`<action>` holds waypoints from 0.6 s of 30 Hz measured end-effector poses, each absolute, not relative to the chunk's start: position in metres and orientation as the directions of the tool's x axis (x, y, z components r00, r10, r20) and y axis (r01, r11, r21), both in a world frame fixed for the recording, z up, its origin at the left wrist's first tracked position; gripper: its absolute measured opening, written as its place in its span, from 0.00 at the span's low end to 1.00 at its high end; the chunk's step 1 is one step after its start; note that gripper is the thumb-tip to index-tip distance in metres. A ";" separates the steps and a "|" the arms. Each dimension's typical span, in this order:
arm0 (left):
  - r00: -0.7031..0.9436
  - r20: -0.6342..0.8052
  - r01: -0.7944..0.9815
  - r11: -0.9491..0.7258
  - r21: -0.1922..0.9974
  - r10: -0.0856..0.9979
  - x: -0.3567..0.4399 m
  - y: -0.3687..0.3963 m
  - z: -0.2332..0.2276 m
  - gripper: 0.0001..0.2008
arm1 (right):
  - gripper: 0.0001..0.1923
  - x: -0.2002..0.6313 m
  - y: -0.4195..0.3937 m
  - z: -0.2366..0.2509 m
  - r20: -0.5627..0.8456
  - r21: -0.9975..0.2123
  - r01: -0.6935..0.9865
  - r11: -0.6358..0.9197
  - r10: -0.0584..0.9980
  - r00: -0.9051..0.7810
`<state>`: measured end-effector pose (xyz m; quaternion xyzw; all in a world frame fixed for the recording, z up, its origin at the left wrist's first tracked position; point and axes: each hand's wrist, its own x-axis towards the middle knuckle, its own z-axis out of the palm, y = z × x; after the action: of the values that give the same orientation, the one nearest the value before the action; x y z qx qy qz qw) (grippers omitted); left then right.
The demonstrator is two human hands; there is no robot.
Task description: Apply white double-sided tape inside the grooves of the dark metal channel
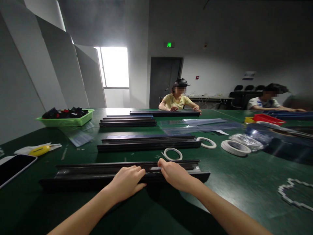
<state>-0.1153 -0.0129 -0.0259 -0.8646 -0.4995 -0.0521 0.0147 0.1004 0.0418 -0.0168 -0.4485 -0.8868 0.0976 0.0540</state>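
Observation:
A long black metal rail (80, 174) lies across the green table right in front of me. My left hand (127, 182) rests on its middle with fingers curled over the near edge. My right hand (174, 174) lies beside it on the rail, fingers bent and pressing on the top near a small pale strip. Whether either hand truly grips the rail is unclear. A second black rail (146, 143) lies parallel behind, and a small white tape ring (173, 153) sits between the two.
More rails (128, 122) lie further back. A green basket (66, 121) of black parts, a phone (13, 168) and a yellow tool (40, 150) are at left. Tape rolls (235, 147) and plastic film (200, 125) are at right. Two people sit across the table.

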 end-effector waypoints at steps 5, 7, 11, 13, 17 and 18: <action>0.506 0.109 0.860 -0.510 0.019 0.856 -0.116 -0.013 -0.027 0.09 | 0.13 0.101 0.043 -0.020 0.030 -0.231 0.776 0.587 0.801 -0.598; 0.509 0.116 0.858 -0.514 0.018 0.853 -0.116 -0.012 -0.027 0.09 | 0.13 0.101 0.044 -0.021 0.038 -0.232 0.774 0.589 0.800 -0.598; 0.507 0.117 0.858 -0.513 0.025 0.854 -0.115 -0.012 -0.027 0.08 | 0.14 0.102 0.044 -0.023 0.047 -0.224 0.775 0.591 0.801 -0.597; 0.503 0.107 0.861 -0.508 0.031 0.858 -0.115 -0.012 -0.027 0.08 | 0.15 0.101 0.044 -0.022 0.042 -0.222 0.778 0.588 0.803 -0.595; 0.496 0.095 0.866 -0.500 0.027 0.863 -0.116 -0.011 -0.028 0.09 | 0.17 0.100 0.043 -0.021 0.025 -0.210 0.790 0.576 0.811 -0.585; 0.493 0.095 0.868 -0.497 0.023 0.865 -0.116 -0.011 -0.028 0.09 | 0.18 0.100 0.043 -0.020 0.023 -0.204 0.791 0.577 0.811 -0.585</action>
<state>-0.1161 -0.0110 -0.0278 -0.8638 -0.5014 -0.0470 0.0142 0.0998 0.0428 -0.0200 -0.4519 -0.8861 0.0861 0.0571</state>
